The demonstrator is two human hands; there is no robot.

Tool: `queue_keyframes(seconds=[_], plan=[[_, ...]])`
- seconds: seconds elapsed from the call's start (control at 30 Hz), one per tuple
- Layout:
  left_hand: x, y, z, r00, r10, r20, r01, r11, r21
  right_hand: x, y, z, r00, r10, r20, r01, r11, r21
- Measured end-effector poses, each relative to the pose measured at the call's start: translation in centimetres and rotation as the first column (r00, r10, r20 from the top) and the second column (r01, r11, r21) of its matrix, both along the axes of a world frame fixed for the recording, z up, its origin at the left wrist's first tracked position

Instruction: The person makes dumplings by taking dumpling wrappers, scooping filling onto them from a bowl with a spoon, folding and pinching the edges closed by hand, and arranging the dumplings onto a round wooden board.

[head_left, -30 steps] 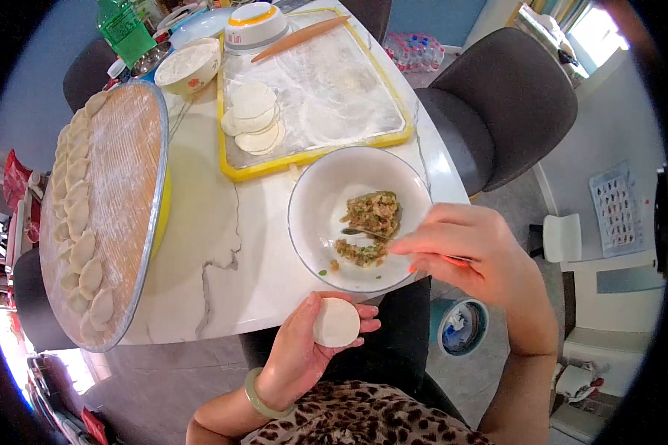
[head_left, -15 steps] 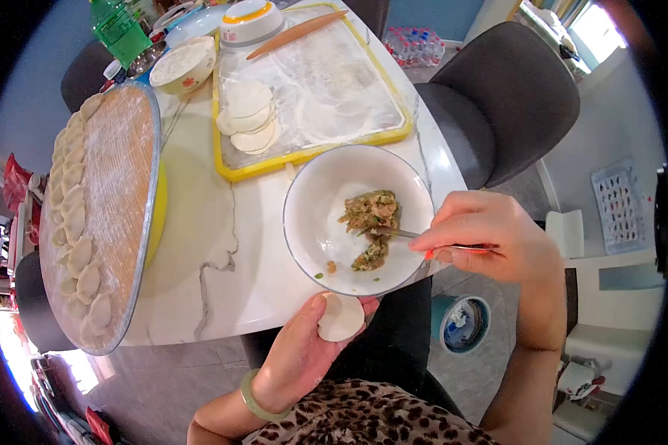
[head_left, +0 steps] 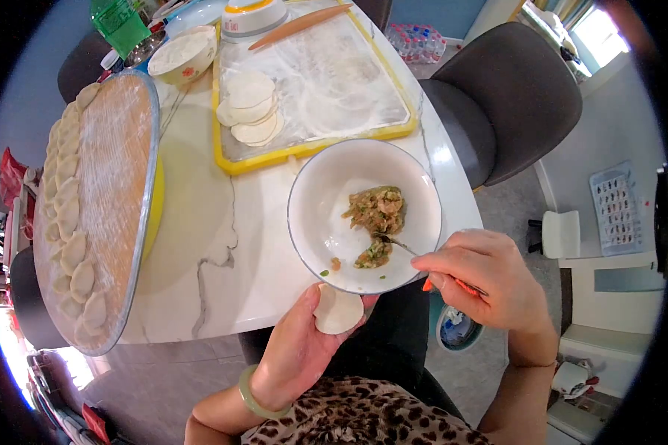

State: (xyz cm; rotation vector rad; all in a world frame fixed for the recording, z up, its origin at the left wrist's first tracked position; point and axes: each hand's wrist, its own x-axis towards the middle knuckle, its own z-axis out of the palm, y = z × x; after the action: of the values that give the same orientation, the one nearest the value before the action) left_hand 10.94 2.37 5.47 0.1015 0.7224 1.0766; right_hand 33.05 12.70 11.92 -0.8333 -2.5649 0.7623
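right hand (head_left: 486,280): grip pinched on spoon (head_left: 403,246) | axis: slants up-left into minced filling (head_left: 378,209), right hand nearer | left hand (head_left: 293,347): grip cradling dumpling wrapper (head_left: 338,310), beside bowl's (head_left: 312,222) near rim

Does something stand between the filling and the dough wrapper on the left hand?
Only the near wall of the white bowl lies between the filling and the dough wrapper on the left hand; nothing else visible does.
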Motion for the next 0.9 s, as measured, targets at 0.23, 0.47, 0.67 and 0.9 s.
queue_keyframes(seconds=[0.23,0.47,0.67,0.9], plan=[[-0.4,-0.3,0.1,1.0,0.006,0.006,-0.005,0.999,-0.038,0.3,0.6,-0.7,0.996,-0.009,-0.085,-0.01,0.974,-0.225],[0.0,0.0,0.8,1.0,0.012,0.023,-0.011,1.0,-0.028,0.9,0.8,-1.0,0.979,-0.101,-0.177,0.003,0.875,-0.484],[0.5,0.3,0.8,0.998,0.045,0.034,-0.045,0.999,-0.007,1.0,-0.4,-0.9,0.92,-0.362,-0.149,0.152,0.683,-0.715],[1.2,0.0,0.2,0.989,0.095,0.111,-0.098,0.995,0.023,1.3,-3.4,-1.6,0.759,-0.584,-0.289,0.112,0.553,-0.826]])
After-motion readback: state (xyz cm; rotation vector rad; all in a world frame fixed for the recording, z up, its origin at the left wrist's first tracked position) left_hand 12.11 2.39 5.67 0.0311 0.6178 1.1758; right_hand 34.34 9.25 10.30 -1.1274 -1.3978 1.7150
